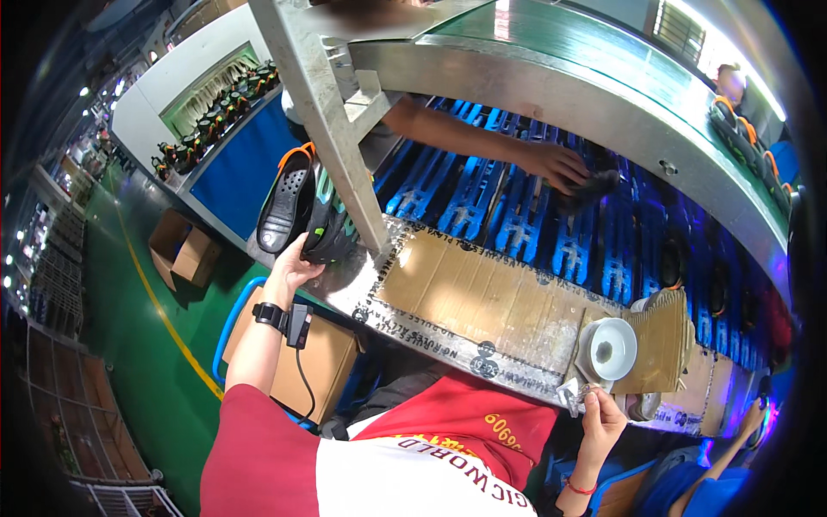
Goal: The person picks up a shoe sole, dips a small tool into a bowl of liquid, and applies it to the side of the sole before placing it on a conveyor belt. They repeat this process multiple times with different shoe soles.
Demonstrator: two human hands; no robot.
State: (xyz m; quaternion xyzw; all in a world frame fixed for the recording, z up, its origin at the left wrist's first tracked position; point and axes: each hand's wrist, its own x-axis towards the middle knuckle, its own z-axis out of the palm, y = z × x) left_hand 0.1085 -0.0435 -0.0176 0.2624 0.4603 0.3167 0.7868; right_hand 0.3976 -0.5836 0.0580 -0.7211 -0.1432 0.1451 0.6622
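Note:
My left hand (295, 269), a strapped device on its wrist, grips the lower end of a black clog (326, 226) with green trim at the left end of the bench. Beside it stands another black clog (288, 200) with an orange strap, its perforated insole showing. My right hand (601, 420) is at the bench's front edge, thumb and fingers pinched together; what they hold is too small to make out. Close to those fingertips lies a small white piece (568, 392). A white bowl (610, 349) with a grey patch inside sits just beyond, against a cardboard flap (659, 340).
Flat cardboard (482, 280) covers the bench top. Behind it runs a rack of blue bars (517, 215), where another person's hand (556, 165) holds a dark, blurred item. A metal post (323, 121) rises near my left hand. Cardboard boxes (297, 362) stand below.

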